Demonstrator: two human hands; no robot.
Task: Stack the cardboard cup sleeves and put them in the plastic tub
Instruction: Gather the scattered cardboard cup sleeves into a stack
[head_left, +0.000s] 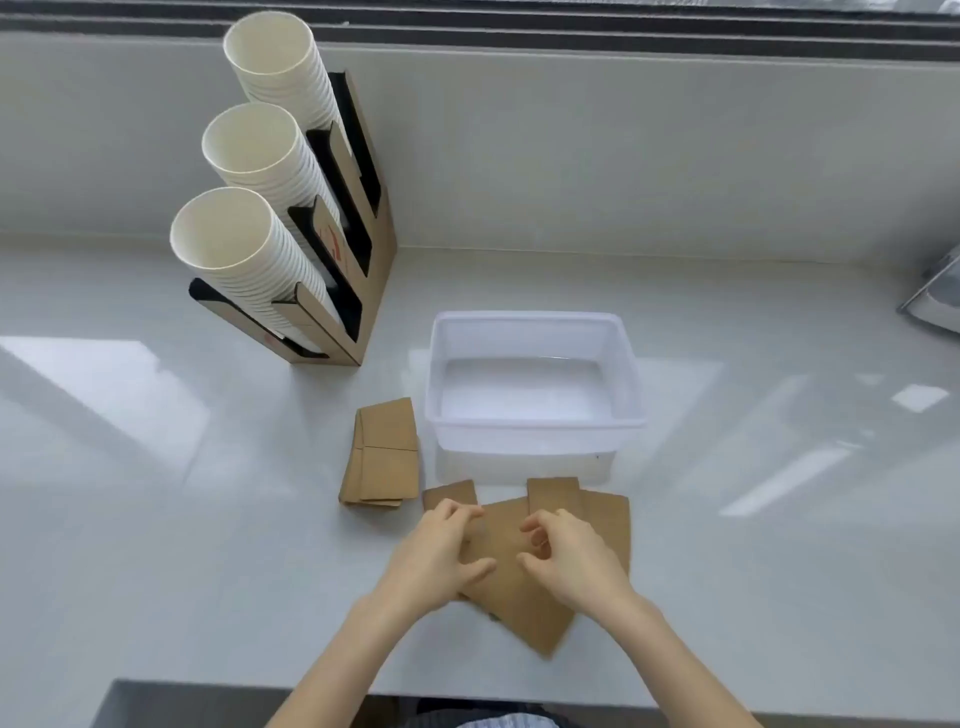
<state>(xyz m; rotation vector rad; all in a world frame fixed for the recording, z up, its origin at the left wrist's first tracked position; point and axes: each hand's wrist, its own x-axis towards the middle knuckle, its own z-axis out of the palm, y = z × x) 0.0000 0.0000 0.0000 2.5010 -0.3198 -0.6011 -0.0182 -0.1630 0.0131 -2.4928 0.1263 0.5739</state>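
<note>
Several flat brown cardboard cup sleeves (511, 587) lie scattered and overlapping on the white counter just in front of the clear plastic tub (535, 431), which holds nothing. A small pile of sleeves (384, 457) sits to the left of the tub. My left hand (436, 556) and my right hand (571, 556) hover over the scattered sleeves with fingers curled and apart, fingertips on or just above the cardboard. Neither hand grips a sleeve.
A cardboard dispenser (332, 249) with three tall stacks of white paper cups (244, 239) stands at the back left. A wall runs along the back. A metal object (935, 296) pokes in at the right edge. The counter's front edge (260, 686) is near my body.
</note>
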